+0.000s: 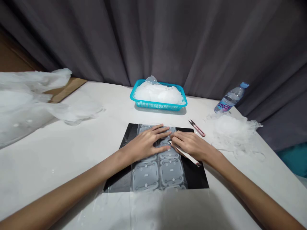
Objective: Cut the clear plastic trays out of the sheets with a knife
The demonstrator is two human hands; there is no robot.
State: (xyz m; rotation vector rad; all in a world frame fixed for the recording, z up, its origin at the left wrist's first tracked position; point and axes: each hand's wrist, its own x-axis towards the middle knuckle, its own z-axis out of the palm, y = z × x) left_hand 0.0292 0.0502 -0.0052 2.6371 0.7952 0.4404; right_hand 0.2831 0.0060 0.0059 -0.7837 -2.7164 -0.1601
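Sheeting (146,175) of translucent plastic, moulded with rounded squares in two columns, lay over a black mat (198,179) on the white table (48,161), its clear near end running past the mat's edge onto the tabletop. The left hand (149,141) rested on the upper part of this plastic, palm down, its fingers straightened and spread, with the thumb held apart from them and pointing to the right. Just beside it, the right hand (188,142) had its fingers curled around a slim white tool (189,156), which slanted from a dark tip near the left hand's fingers down to a darker end over the mat; whether the tip touched the plastic could not be told. Beyond the mat stood a turquoise basket (159,106), heaped with whitish translucent pieces (158,92). Pink-handled snips (198,129) lay near the mat's far right corner, blades pointing away to the left. Farther right, a loose pile of clear scraps (231,129) sat in front of a tilted water bottle (230,98) with a blue cap. On the left side, a large cloudy plastic bag (24,107) spread across the table, with brown cardboard (69,88) partly behind it. A dark grey curtain (163,38) hung in folds behind everything.
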